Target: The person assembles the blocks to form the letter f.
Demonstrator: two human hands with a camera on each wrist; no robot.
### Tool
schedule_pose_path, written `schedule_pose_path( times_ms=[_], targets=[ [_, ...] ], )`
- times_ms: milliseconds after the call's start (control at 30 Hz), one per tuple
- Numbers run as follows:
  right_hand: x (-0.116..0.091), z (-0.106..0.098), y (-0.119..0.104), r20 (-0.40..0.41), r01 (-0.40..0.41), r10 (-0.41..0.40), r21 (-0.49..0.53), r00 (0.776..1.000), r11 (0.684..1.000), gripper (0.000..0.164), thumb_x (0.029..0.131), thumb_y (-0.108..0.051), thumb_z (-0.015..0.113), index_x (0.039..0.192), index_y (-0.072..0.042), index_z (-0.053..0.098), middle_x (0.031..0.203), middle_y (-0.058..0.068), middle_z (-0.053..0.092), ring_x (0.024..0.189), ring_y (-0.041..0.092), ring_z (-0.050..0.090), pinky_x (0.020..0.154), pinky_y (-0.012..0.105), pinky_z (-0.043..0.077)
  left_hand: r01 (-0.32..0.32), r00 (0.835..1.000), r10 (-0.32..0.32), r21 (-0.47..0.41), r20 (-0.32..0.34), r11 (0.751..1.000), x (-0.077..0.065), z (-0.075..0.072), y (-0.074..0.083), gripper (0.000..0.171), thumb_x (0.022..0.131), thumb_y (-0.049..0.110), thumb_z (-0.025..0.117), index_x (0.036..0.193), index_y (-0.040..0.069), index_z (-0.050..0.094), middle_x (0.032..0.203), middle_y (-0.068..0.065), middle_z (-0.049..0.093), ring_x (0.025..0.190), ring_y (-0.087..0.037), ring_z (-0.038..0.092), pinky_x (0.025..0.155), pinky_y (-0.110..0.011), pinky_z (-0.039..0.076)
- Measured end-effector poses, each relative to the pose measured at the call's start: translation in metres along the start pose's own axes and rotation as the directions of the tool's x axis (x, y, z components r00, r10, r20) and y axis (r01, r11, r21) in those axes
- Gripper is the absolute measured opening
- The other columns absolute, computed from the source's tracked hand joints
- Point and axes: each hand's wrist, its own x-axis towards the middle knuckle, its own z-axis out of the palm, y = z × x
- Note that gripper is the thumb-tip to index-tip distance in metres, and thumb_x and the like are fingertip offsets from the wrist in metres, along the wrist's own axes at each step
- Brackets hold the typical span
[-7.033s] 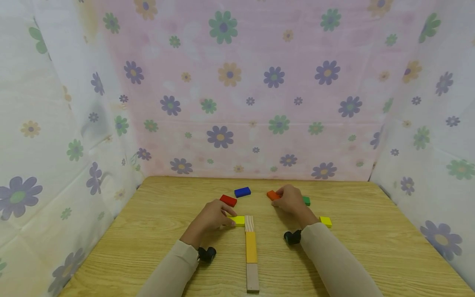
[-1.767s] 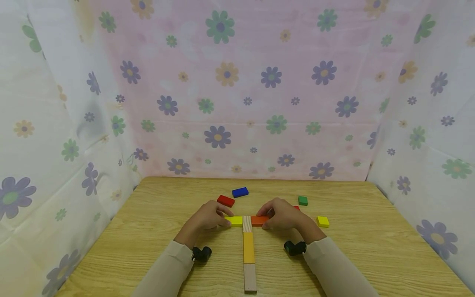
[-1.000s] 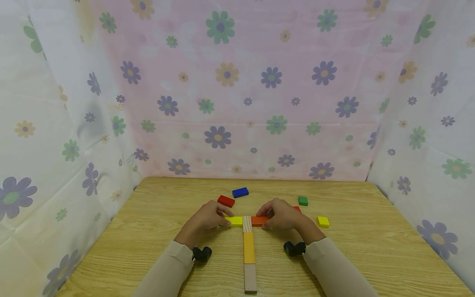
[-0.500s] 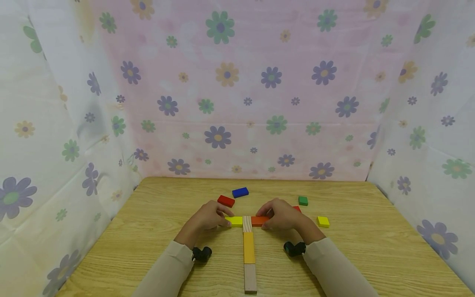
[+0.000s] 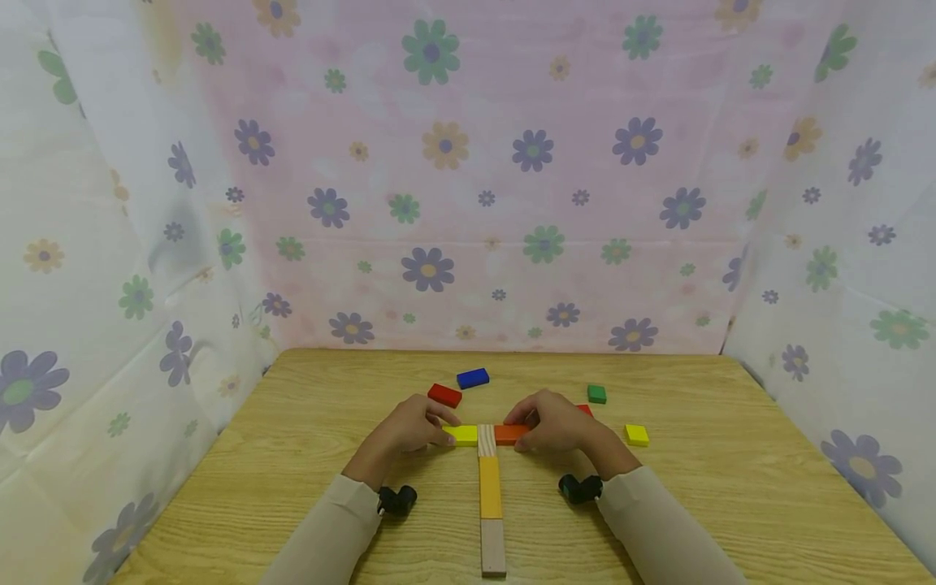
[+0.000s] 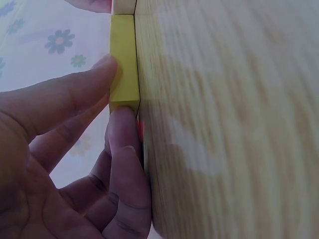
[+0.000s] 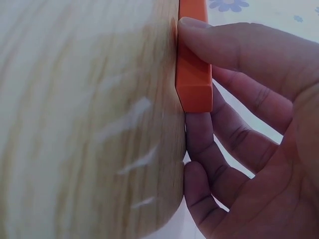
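My left hand (image 5: 409, 424) pinches a yellow block (image 6: 123, 59) between thumb and fingers, one fingertip at its near end. The block lies flat on the table, its far end against a plain wooden block (image 5: 486, 439). From the other side an orange block (image 7: 195, 82) meets that same wooden block. My right hand (image 5: 550, 422) grips the orange block, thumb on its near side and fingers behind. Below the wooden block, an amber block (image 5: 491, 487) and a second plain block (image 5: 493, 548) continue in a line toward me, forming a T with the crossbar.
Behind the left hand lie a red block (image 5: 444, 396) and a blue block (image 5: 473, 378). A green block (image 5: 596, 394) and a small yellow block (image 5: 636, 435) lie to the right. Another red block (image 5: 585, 409) is mostly hidden by the right hand. Flowered cloth (image 5: 504, 244) surrounds the table (image 5: 292, 422).
Since the earliest frame, my right hand has brought the orange block from the back toward me, up against the plain block. Over the last second or so both hands stay in place.
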Motion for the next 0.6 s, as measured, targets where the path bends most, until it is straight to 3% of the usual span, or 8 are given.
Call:
schedule_pose_path(
  times_ms=[600],
  targets=[
    [-0.0013,-0.0012,-0.0022,0.003,-0.012,0.012,0.016,1.000,1.000,0.031,0.084,-0.016,0.087,0.113,-0.022,0.078,0.109,-0.007,0.073,0.099,0.013,0.067,0.092,0.042,0.058,0.007,1.000,-0.007,0.025,-0.006,1.000,-0.0037,0.0009,0.0071,0.029,0.087,0.016,0.084,0.115,0.014,0.080,0.095,-0.005,0.066,0.078,-0.021,0.061,0.064,-0.032,0.054]
  ],
)
